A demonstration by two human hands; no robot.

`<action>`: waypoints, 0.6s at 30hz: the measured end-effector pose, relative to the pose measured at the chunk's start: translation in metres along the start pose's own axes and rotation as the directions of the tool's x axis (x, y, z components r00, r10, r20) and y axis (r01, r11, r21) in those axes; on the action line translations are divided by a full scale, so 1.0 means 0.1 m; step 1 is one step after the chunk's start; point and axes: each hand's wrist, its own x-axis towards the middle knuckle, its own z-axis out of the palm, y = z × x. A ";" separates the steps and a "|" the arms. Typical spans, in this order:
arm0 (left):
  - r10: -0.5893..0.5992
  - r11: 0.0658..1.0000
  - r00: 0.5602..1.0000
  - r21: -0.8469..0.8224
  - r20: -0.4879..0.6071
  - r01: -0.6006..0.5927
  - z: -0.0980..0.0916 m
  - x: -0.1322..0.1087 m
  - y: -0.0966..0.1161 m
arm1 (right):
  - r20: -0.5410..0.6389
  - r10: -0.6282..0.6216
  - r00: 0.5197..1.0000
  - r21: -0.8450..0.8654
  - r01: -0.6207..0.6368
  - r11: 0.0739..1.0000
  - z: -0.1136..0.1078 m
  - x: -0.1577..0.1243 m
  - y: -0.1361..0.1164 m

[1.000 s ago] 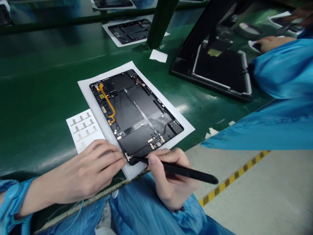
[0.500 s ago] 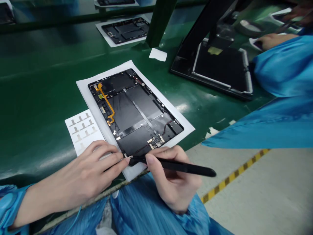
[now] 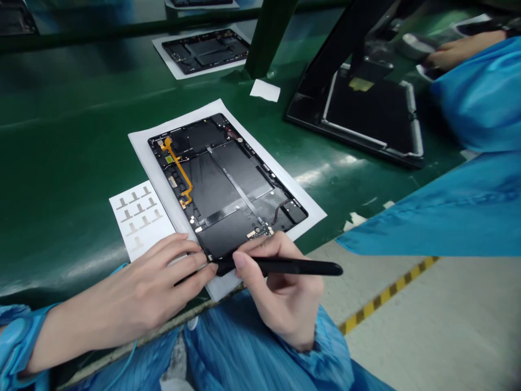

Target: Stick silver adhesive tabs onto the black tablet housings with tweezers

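A black tablet rear housing [image 3: 220, 184] lies on a white paper sheet [image 3: 303, 222], with an orange flex cable [image 3: 177, 165] at its upper left. My right hand [image 3: 277, 288] grips a black pen-like tool [image 3: 297, 266], whose tip is hidden behind my fingers near the housing's lower corner. My left hand [image 3: 163, 271] lies flat, its fingertips against that corner and holding nothing. A small circuit board [image 3: 258, 232] is partly covered by my right fingers. To the left, a white card of small grey T-shaped pieces [image 3: 140, 220] sits under my left hand's edge.
A co-worker's blue sleeve [image 3: 443, 212] and hand [image 3: 459, 51] fill the right side, beyond a black frame on a stand [image 3: 366, 114]. Another housing [image 3: 205, 51] lies behind a green post [image 3: 268, 38]. The green bench edge drops to a taped floor [image 3: 407, 326].
My right hand has shifted up over the small circuit board, and the tool has swung from slanting down-right to nearly level. The co-worker's hand has moved up and right.
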 end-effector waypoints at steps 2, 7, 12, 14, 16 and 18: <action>0.003 1.000 1.000 0.002 -0.001 -0.003 0.01 0.00 0.00 | -0.003 -0.018 1.000 0.005 0.018 1.000 0.01 0.01 0.01; -0.018 1.000 0.999 -0.009 -0.028 0.017 0.02 0.01 0.03 | 0.006 -0.018 1.000 0.000 0.018 1.000 0.01 0.02 0.03; -0.045 0.997 0.993 -0.068 -0.108 0.037 0.03 0.04 0.01 | -0.027 0.009 1.000 0.052 -0.008 0.999 0.01 0.01 0.05; -0.109 0.991 0.985 -0.093 -0.134 0.097 0.03 0.04 -0.01 | -0.057 0.017 0.998 0.089 -0.012 0.996 0.00 -0.01 0.06; -0.155 0.985 0.981 -0.097 -0.120 0.144 0.04 0.04 -0.02 | -0.050 0.013 0.999 0.098 -0.008 0.995 0.00 -0.02 0.06; -0.159 0.985 0.983 -0.089 -0.098 0.150 0.05 0.02 -0.03 | -0.031 0.011 0.999 0.080 -0.008 0.997 -0.01 -0.03 0.06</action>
